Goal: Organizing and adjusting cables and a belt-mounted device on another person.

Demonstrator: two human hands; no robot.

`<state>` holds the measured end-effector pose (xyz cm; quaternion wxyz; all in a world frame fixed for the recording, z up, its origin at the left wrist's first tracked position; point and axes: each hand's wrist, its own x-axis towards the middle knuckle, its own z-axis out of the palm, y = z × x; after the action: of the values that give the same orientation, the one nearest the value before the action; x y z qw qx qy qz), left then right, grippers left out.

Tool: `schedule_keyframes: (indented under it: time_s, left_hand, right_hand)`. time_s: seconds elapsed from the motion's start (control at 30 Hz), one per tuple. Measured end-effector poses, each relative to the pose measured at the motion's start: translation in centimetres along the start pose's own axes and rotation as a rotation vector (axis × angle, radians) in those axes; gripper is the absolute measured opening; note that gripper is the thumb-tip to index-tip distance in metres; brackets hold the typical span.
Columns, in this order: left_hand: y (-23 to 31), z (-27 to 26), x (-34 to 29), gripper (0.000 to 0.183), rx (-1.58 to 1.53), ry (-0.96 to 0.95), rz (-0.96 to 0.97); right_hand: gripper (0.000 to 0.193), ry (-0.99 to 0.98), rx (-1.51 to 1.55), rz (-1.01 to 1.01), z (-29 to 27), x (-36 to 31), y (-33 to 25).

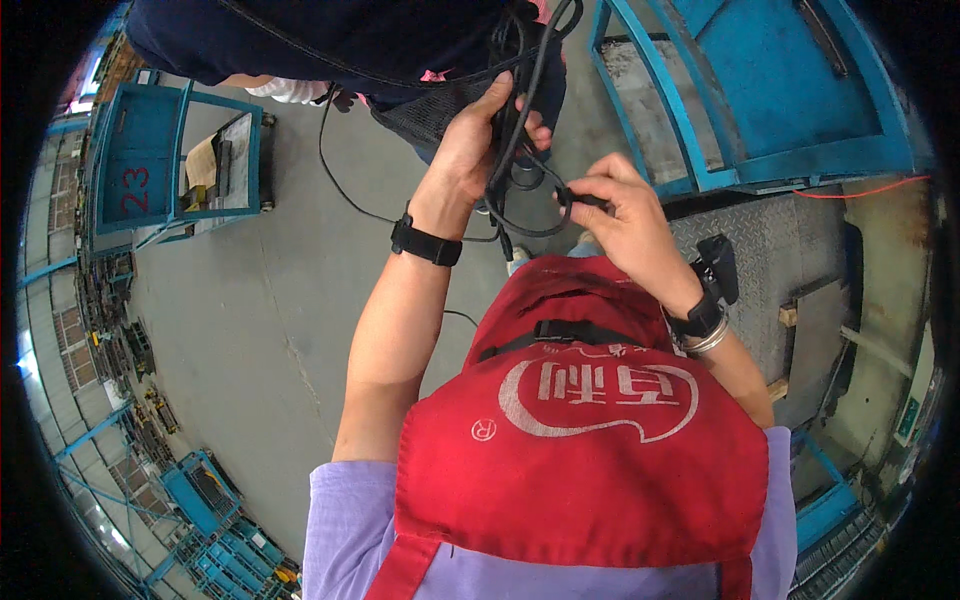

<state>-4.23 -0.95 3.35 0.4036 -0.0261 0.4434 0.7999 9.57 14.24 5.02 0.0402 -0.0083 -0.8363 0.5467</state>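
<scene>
Loops of black cable [507, 150] hang from my left hand [472, 145], whose fingers are wrapped round the bundle. Close by on the right, my right hand [622, 205] pinches a black cable end [588, 200] between thumb and fingers. One strand of the cable curves down to the left and passes behind my left wrist. A dark plug-like tip [506, 246] dangles below the loops. Both wrists wear black straps; the right one also carries a small black device [716, 268].
Another person in dark clothing [330, 40] stands just ahead, very near the cable. Blue metal carts [150, 160] stand on the left, with a large blue frame [760, 110] at the upper right. A ribbed metal plate [765, 235] lies to my right.
</scene>
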Motion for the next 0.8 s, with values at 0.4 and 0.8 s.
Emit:
schedule_keyframes:
  time_s: [0.4, 0.8]
  left_hand:
    - [0.4, 1.9, -1.1, 0.039, 0.202, 0.110, -0.007]
    - [0.1, 1.1, -0.3, 0.038, 0.280, 0.126, -0.006]
  right_hand:
    - [0.014, 0.007, -0.373, -0.344, 0.0, 5.6, 0.5]
    - [0.012, 0.176, -0.341, -0.341, 1.9, 8.2, 2.4]
